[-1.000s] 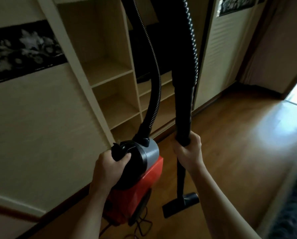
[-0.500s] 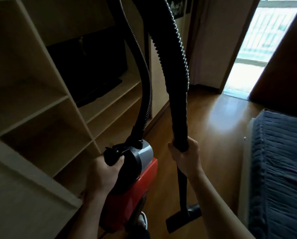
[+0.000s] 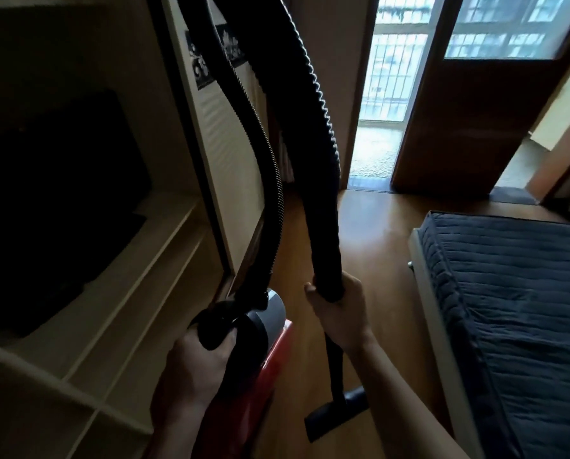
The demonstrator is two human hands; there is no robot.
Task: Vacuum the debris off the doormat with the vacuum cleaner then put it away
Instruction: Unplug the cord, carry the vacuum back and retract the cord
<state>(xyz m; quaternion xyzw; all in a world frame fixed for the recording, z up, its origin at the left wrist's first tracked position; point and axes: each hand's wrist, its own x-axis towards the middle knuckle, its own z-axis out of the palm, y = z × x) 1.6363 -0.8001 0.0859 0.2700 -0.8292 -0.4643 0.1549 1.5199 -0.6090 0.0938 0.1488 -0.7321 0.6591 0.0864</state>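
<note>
Left hand (image 3: 197, 362) has its fingers curled round the black handle (image 3: 215, 326) on top of the vacuum cleaner (image 3: 270, 359), whose red body hangs below it, low in the middle of the view, just beside the shelf unit (image 3: 127, 293). Right hand (image 3: 340, 313) grips the lower end of the ribbed black hose (image 3: 323, 160), where the thin tube (image 3: 335, 369) drops to the flat nozzle (image 3: 336, 415) over the wooden floor (image 3: 376, 233); I cannot tell whether the nozzle touches. The hose loops up out of view and comes back down to the vacuum's grey top. A dark television (image 3: 55, 200) sits on the shelf. The cupboard door (image 3: 230, 154) carries a dark patterned band (image 3: 200, 64), too blurred to read. A blue-covered bed (image 3: 515, 293) lies to the right.
</note>
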